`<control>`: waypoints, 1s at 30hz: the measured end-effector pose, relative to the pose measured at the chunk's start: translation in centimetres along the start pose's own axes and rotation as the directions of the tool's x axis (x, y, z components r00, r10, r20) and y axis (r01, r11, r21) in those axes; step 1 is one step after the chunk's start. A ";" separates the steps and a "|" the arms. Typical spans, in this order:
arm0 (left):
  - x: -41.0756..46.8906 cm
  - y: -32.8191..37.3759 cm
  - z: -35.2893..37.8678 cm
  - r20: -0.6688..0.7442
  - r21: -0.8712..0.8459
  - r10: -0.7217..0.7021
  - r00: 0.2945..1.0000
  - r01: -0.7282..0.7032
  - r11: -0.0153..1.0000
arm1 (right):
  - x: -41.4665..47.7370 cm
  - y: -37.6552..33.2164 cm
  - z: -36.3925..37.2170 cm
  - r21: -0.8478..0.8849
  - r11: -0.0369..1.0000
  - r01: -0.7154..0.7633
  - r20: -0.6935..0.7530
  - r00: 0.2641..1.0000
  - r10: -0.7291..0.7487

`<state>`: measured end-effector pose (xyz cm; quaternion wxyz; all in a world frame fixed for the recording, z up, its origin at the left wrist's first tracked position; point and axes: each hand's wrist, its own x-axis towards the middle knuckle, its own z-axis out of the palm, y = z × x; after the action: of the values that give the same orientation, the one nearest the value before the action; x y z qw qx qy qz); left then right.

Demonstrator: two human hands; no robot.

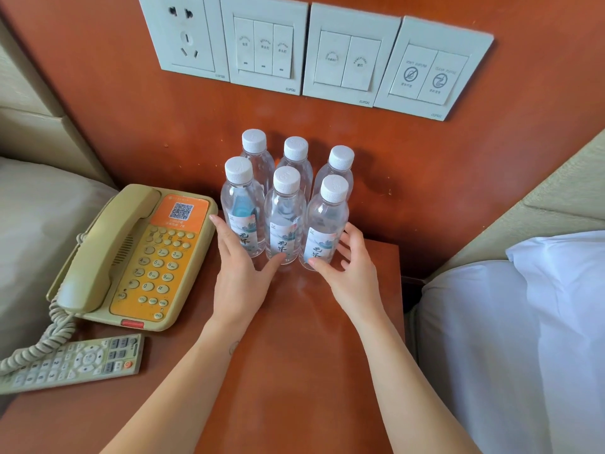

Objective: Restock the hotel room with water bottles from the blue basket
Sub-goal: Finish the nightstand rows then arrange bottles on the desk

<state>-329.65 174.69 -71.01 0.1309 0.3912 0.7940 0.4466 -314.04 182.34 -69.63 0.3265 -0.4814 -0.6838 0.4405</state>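
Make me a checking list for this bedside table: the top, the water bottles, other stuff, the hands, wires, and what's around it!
Surface: tabletop of glossy reddish wood.
Job's things: six water bottles, upright with white caps on, in two rows of three near the back panel.
Clutter: beige telephone and remote control, both on the left.
Grippers: left hand and right hand flank the front row, resting against its end bottles, fingers open.
Cables: coiled phone cord beside the remote control.
Surroundings: switch plates and a socket on the wall; white bedding to the right, a pillow to the left.
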 end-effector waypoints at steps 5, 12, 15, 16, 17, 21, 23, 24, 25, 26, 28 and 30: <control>-0.2 2.4 -1.6 -0.007 -0.033 0.023 1.000 -0.024 0.999 | -0.3 -2.1 -1.3 0.002 1.000 -0.018 -0.038 0.999 0.018; -1.8 8.6 -7.3 -0.002 -0.063 0.050 0.999 -0.050 0.997 | -2.0 -7.7 -5.4 0.024 0.997 -0.077 -0.061 0.995 0.079; -2.7 12.9 -10.7 0.018 -0.036 0.045 0.999 -0.044 0.998 | -3.6 -11.5 -8.1 0.053 0.991 -0.126 -0.069 0.989 0.129; -3.1 14.7 -11.7 0.025 -0.035 0.062 0.998 -0.061 0.998 | -4.2 -13.0 -9.2 0.057 0.990 -0.132 -0.067 0.988 0.136; -3.5 16.4 -12.5 0.032 -0.034 0.091 0.995 -0.089 0.995 | -4.8 -14.3 -10.3 0.057 0.989 -0.136 -0.066 0.988 0.140; -4.3 25.1 -15.6 0.079 -0.067 0.211 0.974 -0.206 0.976 | -7.5 -20.5 -16.9 0.069 0.983 -0.168 -0.123 0.977 0.176; -4.7 29.7 -16.7 0.100 -0.101 0.261 0.960 -0.251 0.963 | -9.0 -23.3 -20.8 0.082 0.982 -0.172 -0.174 0.967 0.184; -4.9 31.9 -17.2 0.107 -0.120 0.291 0.951 -0.279 0.953 | -9.8 -24.7 -22.7 0.081 0.982 -0.170 -0.202 0.962 0.183; -5.3 34.3 -17.6 0.116 -0.143 0.326 0.938 -0.309 0.940 | -10.7 -26.2 -24.8 0.078 0.983 -0.165 -0.233 0.956 0.179; -5.7 36.4 -17.7 0.125 -0.164 0.364 0.923 -0.343 0.925 | -11.5 -27.5 -26.8 0.070 0.985 -0.158 -0.257 0.951 0.171; -6.7 40.2 -17.9 0.147 -0.194 0.435 0.889 -0.405 0.893 | -13.1 -29.8 -30.4 0.048 0.989 -0.140 -0.311 0.939 0.148; -7.9 44.1 -17.8 0.171 -0.228 0.488 0.856 -0.447 0.865 | -14.9 -31.9 -33.9 0.032 0.991 -0.130 -0.368 0.920 0.132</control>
<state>-312.09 171.03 -26.29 0.1409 0.6068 0.6112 0.4882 -291.52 173.33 -27.21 0.4206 -0.5990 -0.5751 0.3653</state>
